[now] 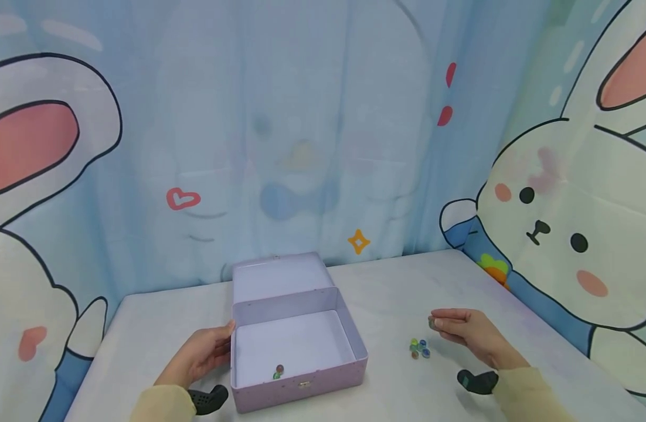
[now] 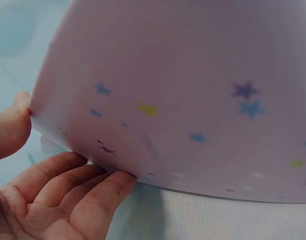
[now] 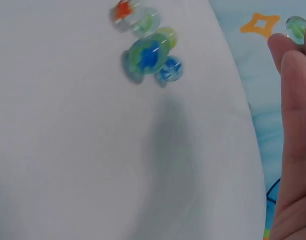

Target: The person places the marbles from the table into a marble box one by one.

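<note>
A lilac metal box (image 1: 302, 381) with its lid (image 1: 281, 278) raised stands on the table. My left hand (image 1: 204, 354) holds the box's left side; in the left wrist view its thumb (image 2: 12, 125) and curled fingers (image 2: 107, 192) meet the star-printed wall (image 2: 183, 100). Inside, near the front wall, lie a brownish marble (image 1: 279, 368) and a green marble (image 1: 276, 375). Right of the box, my right hand (image 1: 471, 334) pinches a clear glass marble with green inside (image 3: 296, 30) above the table. Beside that hand lies a cluster of several marbles, among them a blue-and-green marble (image 3: 146, 56).
The table has a white cloth (image 1: 391, 287). A light blue curtain (image 1: 323, 129) with printed rabbits hangs behind and to the sides. A dark wrist device (image 1: 478, 382) sits at the right sleeve, and a similar dark device (image 1: 209, 400) at the left.
</note>
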A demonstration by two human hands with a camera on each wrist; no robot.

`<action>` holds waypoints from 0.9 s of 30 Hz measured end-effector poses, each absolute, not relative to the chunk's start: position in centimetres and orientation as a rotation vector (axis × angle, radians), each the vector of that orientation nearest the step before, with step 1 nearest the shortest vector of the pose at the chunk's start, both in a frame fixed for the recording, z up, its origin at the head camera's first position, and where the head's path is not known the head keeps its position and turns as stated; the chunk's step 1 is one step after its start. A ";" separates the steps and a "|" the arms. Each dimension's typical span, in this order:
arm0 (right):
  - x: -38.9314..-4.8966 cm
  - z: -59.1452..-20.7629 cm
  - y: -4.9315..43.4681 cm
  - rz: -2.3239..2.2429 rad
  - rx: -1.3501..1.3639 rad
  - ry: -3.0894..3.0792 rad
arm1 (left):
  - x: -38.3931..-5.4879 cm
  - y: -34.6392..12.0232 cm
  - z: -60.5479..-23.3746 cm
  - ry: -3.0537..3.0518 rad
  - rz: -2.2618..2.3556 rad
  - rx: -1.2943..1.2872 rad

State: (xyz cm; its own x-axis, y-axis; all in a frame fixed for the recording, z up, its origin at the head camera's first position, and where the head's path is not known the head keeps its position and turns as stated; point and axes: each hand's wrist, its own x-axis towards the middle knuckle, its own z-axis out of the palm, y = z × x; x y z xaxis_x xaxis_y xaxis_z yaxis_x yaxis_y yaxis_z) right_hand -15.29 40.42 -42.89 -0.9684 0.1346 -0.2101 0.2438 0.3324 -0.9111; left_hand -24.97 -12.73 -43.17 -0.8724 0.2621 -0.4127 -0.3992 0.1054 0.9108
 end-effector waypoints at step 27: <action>-25.6 -37.8 18.8 -1.408 -0.313 2.507 | -25.2 -12.6 -43.6 1.963 1.865 -0.167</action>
State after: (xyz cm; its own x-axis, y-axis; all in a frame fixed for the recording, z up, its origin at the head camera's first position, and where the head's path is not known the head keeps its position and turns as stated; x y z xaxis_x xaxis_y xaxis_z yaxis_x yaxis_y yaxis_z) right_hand -25.62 18.77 -37.83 -0.9461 -0.3046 -0.1097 -0.0649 0.5103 -0.8575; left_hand -25.22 -12.62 -43.62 -0.9023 0.2003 -0.3816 -0.3709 0.0902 0.9243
